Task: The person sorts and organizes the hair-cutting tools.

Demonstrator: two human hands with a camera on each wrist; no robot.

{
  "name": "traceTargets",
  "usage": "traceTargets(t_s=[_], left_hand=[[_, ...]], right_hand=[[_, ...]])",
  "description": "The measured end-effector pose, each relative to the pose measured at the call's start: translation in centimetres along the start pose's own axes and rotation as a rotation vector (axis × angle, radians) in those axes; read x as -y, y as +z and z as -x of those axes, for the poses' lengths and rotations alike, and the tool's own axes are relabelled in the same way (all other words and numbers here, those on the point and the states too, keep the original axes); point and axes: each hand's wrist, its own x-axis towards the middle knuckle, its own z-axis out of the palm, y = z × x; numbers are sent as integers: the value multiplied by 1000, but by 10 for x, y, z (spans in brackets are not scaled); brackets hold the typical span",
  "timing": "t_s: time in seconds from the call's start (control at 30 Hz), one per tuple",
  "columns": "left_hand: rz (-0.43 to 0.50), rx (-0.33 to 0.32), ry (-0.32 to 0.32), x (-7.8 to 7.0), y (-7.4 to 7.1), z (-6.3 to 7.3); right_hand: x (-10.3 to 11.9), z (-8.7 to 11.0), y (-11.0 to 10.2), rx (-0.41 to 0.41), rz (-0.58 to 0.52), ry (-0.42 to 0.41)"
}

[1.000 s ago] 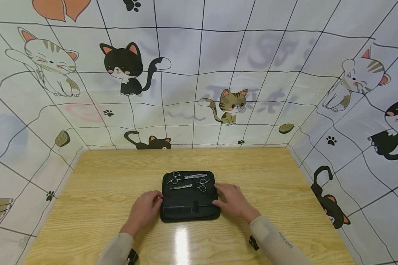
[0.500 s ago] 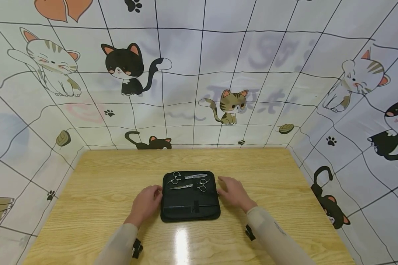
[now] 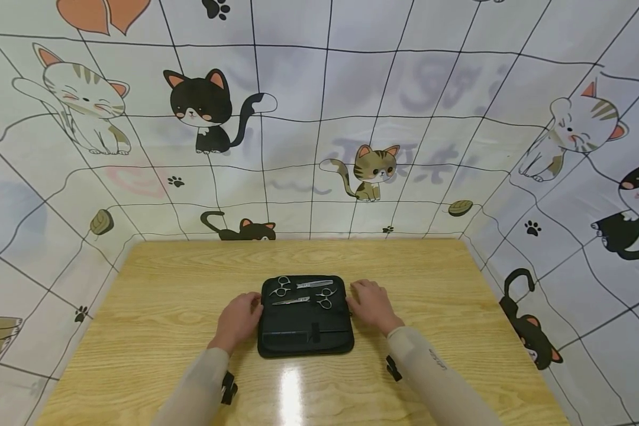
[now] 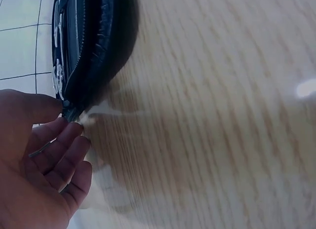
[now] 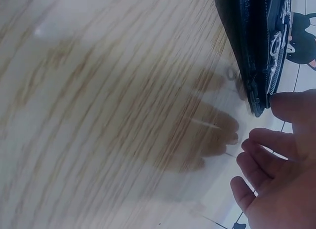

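A black zip-edged scissors case (image 3: pixel 287 322) lies flat on the table in the head view. Two silver pairs of scissors are set in its upper half: one with a toothed-looking blade (image 3: pixel 315 284) at the back, another pair of scissors (image 3: pixel 293 301) in front of it. At the case's left edge, my left hand (image 3: pixel 239 319) pinches the rim between thumb and fingertips; the left wrist view shows this. My right hand (image 3: pixel 371 305) is at the right edge, its thumb (image 5: pixel 286 104) touching the rim while the other fingers hang loosely curled below.
The wooden table (image 3: pixel 181 266) extends around the case, with a light reflection near its front. White cloth (image 3: pixel 293 89) printed with cats and grid lines stands behind and on both sides. A strip on the case's lower half (image 3: pixel 316 331) crosses a flat pocket.
My right hand has come off the top of the case, moving back and rightward to its right edge. The left hand has slid slightly back along the left edge. The case stays in place.
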Motion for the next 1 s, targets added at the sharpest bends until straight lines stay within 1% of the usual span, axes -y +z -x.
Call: traceTargets(t_s=[0.37,0.67,1.0], left_hand=[[88,18,-1,-7,0,-4],[154,7,-29,-8,2,-5],[240,-6,-35,-10,-1,-4]], right_hand=[[5,-3,5,9,-4,6],[9,-5,8,-1,-29,3],[11,-6,7,2,-46,26]])
